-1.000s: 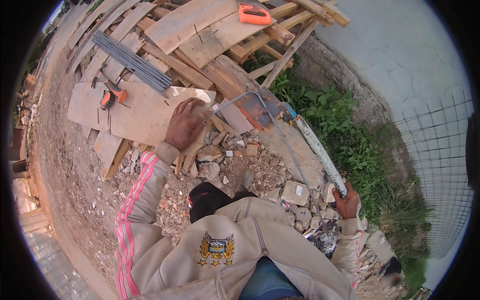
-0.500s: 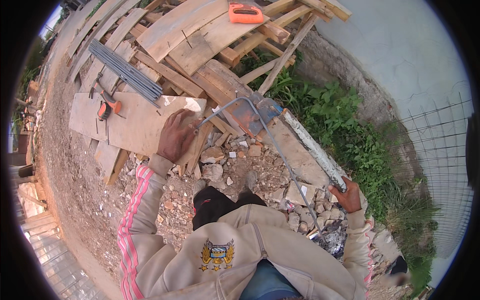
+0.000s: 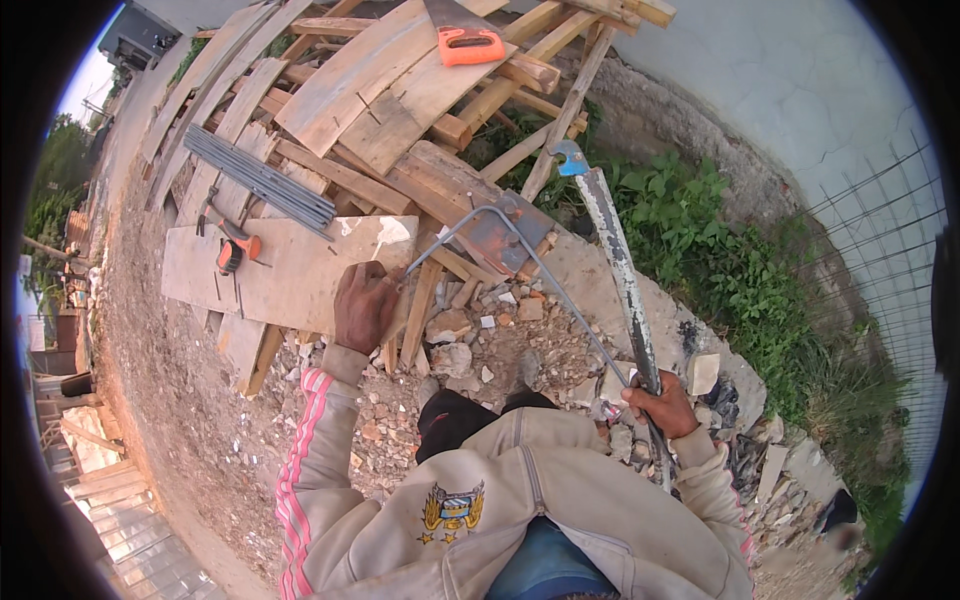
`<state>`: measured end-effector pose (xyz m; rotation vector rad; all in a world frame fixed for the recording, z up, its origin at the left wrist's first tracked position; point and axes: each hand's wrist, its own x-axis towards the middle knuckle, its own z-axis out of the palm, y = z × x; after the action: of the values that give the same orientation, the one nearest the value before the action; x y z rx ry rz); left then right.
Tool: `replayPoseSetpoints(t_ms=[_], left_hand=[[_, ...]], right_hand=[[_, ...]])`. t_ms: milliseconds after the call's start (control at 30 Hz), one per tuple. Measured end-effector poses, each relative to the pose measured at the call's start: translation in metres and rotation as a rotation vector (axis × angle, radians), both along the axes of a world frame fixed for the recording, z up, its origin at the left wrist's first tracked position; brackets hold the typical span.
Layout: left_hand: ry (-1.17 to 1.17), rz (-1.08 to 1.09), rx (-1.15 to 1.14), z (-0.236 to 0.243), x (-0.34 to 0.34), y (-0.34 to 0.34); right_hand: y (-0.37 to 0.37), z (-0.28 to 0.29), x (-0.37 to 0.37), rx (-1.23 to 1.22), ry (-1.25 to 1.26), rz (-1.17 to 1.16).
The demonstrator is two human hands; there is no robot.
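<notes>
My left hand is closed on the short end of a thin grey steel rod, bent to a sharp corner. The corner lies over a rusty metal plate fixed on a wooden plank. My right hand grips a long bending bar with chipped white paint and a blue hooked head. The bar's head points away from me, apart from the plate and rod. The rod's long leg runs to my right fingers; whether they hold it too is unclear.
A hammer, a tape measure and loose nails lie on a board at left, beside a bundle of grey rods. An orange-handled saw rests on stacked planks. Rubble covers the ground; weeds and wire mesh line the wall.
The bar has come away from the plate, its blue head swinging outward to the far right. My right hand has moved inward, next to the rod's long leg. My left hand still holds the rod.
</notes>
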<state>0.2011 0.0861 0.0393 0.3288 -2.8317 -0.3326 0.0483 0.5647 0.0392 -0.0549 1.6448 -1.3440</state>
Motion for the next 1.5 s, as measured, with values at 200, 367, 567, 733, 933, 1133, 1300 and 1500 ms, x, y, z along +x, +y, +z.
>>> replayPoseSetpoints(t_ms=[200,367,567,733,933,1133,1300,1500], left_hand=[[0.068,0.333,0.012,0.017,0.059,0.011],[-0.164,0.775,0.072,0.007,0.115,0.009],[0.226,0.825,1.244,-0.039,0.134,0.019],[0.427,0.833,1.239,-0.056,0.127,0.017],[0.481,0.919,1.170,-0.047,0.115,0.015],[0.411,0.901,1.104,-0.036,0.109,-0.007],[0.368,0.912,1.108,-0.038,0.109,-0.009],[0.208,0.814,1.035,-0.049,0.131,-0.002]], right_hand=[[0.012,-0.003,0.005,0.083,0.109,0.052],[0.007,0.000,0.010,0.121,0.140,0.029],[0.001,0.007,0.013,0.120,0.103,-0.015],[-0.003,0.011,0.013,0.117,0.097,-0.035],[0.001,0.006,0.012,0.161,0.143,-0.007],[0.001,0.006,0.012,0.107,0.129,-0.001],[0.001,0.010,0.011,0.153,0.116,-0.005],[0.007,0.001,0.015,0.145,0.170,0.021]])
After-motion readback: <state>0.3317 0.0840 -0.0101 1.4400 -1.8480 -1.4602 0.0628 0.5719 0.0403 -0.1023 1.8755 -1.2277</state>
